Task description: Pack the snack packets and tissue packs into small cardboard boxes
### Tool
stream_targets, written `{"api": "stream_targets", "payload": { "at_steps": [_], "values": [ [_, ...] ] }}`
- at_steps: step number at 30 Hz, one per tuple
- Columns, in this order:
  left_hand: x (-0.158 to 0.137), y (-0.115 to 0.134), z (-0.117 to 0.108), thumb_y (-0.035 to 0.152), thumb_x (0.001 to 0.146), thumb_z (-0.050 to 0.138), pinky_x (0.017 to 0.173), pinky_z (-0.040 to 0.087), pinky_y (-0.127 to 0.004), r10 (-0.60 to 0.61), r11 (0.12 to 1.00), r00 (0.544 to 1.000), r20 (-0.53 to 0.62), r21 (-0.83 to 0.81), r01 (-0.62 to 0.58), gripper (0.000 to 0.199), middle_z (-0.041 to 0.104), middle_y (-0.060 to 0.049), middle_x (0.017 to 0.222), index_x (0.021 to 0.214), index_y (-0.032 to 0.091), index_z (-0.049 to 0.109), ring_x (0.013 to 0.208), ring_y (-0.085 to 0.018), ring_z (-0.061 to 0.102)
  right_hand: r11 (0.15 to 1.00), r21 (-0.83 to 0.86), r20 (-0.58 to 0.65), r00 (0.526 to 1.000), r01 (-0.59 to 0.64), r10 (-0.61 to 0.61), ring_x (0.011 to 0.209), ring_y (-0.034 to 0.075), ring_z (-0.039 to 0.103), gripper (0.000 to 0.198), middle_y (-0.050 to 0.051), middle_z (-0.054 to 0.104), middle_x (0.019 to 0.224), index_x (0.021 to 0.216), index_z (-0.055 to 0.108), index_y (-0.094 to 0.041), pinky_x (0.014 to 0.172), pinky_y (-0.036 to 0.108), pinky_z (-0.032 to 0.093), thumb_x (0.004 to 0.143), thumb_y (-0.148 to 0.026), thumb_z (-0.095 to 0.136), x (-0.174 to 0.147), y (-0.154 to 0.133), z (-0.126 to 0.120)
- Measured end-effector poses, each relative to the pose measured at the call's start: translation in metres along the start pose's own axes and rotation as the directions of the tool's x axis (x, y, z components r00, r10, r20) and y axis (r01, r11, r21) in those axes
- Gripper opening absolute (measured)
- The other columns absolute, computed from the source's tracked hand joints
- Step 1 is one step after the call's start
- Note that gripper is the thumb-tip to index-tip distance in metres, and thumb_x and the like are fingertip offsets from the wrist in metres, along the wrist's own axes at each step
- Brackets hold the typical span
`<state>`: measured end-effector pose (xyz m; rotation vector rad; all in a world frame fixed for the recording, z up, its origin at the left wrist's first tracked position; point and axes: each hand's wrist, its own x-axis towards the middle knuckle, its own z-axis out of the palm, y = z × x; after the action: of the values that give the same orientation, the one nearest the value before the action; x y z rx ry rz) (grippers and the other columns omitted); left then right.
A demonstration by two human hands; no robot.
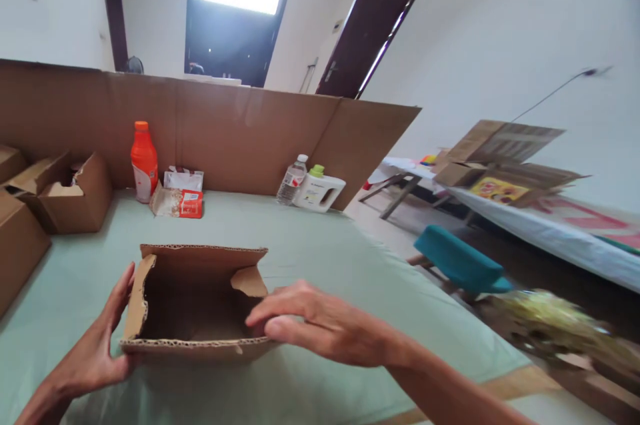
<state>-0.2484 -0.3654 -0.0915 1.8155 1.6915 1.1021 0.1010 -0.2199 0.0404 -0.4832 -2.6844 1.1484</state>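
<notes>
In front of me on the cloth-covered table stands an open cardboard box (200, 350) with ragged torn edges. Its shaded inside shows no contents. My left hand (103, 345) holds the box's left side, thumb at the front corner and fingers along the outer wall. At the right front corner, my right hand (305, 321) reaches over the rim, its fingertips just inside the wall and the thumb close by. The other fingers of that hand are partly hidden.
An orange-capped bottle (143, 161), a torn red packet (183, 203), a clear water bottle (293, 181) and a white jug (320, 191) line the cardboard partition (220, 138). More cardboard boxes (83, 201) stand at left. Beyond the table's right side is a teal-covered bench (457, 261).
</notes>
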Motion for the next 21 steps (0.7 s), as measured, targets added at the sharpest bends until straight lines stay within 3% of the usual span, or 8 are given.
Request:
{"api": "stream_targets", "payload": {
  "at_steps": [3,7,11,15,18,21],
  "values": [
    [0.002,-0.014,-0.003,0.077,0.081,0.064,0.122,0.022,-0.063,-0.033,0.998,0.999,-0.012,-0.062,0.032,0.109,0.01,-0.006,0.175,0.164,0.044,0.002,0.157,-0.042,0.018,0.994,0.044,0.028,0.995,0.098,-0.1,0.088,0.021,0.069,0.073,0.013,0.077,0.099,0.111,0.079,-0.015,0.081,0.033,0.053,0.102,-0.072,0.034,0.022,-0.002,0.008],
    [-0.006,-0.02,-0.001,0.089,0.073,0.06,0.124,0.016,-0.063,-0.07,0.988,0.997,-0.034,-0.143,0.065,0.117,0.01,-0.004,0.176,0.164,0.043,0.003,0.158,-0.042,0.012,0.981,-0.019,0.031,0.981,0.192,-0.191,0.112,0.025,0.067,0.064,0.015,0.074,0.122,0.127,0.072,-0.015,0.102,0.039,0.049,0.105,-0.065,0.039,0.023,-0.003,0.018],
    [-0.011,0.001,-0.005,0.085,0.08,0.056,0.125,0.016,-0.065,-0.121,0.972,0.985,-0.122,-0.215,0.092,0.102,0.014,0.0,0.175,0.163,0.045,0.013,0.158,-0.042,0.012,0.966,-0.198,0.049,0.986,0.165,-0.159,0.126,0.025,0.059,0.041,0.014,0.065,0.14,0.14,0.064,-0.019,0.111,0.04,0.042,0.107,-0.037,0.047,0.011,-0.009,0.024],
    [-0.001,0.03,-0.02,0.077,0.086,0.056,0.123,0.03,-0.065,-0.032,0.946,0.957,-0.288,-0.318,-0.064,0.092,0.023,-0.002,0.173,0.163,0.044,0.016,0.157,-0.042,0.022,0.942,-0.301,0.082,0.988,0.15,-0.131,0.123,0.027,0.06,0.039,0.013,0.065,0.139,0.139,0.062,-0.022,0.11,0.043,0.041,0.1,-0.029,0.06,0.012,-0.014,0.029],
    [0.011,0.037,-0.031,0.072,0.089,0.055,0.113,0.043,-0.07,-0.19,0.966,0.931,-0.311,-0.23,0.12,0.08,0.039,-0.006,0.166,0.16,0.044,0.029,0.148,-0.044,0.04,0.932,-0.342,0.1,0.991,0.115,-0.086,0.121,0.03,0.062,0.05,0.014,0.066,0.136,0.141,0.06,-0.019,0.109,0.045,0.041,0.095,-0.036,0.071,0.021,-0.017,0.032],
    [0.022,0.04,-0.034,0.076,0.082,0.061,0.1,0.052,-0.075,-0.257,0.963,0.898,-0.358,-0.02,0.268,0.09,0.053,-0.014,0.151,0.159,0.036,0.034,0.13,-0.048,0.057,0.917,-0.386,0.14,0.989,0.105,-0.054,0.12,0.03,0.063,0.059,0.014,0.068,0.134,0.146,0.055,-0.019,0.106,0.045,0.042,0.093,-0.04,0.072,0.031,-0.017,0.035]
  ]
}}
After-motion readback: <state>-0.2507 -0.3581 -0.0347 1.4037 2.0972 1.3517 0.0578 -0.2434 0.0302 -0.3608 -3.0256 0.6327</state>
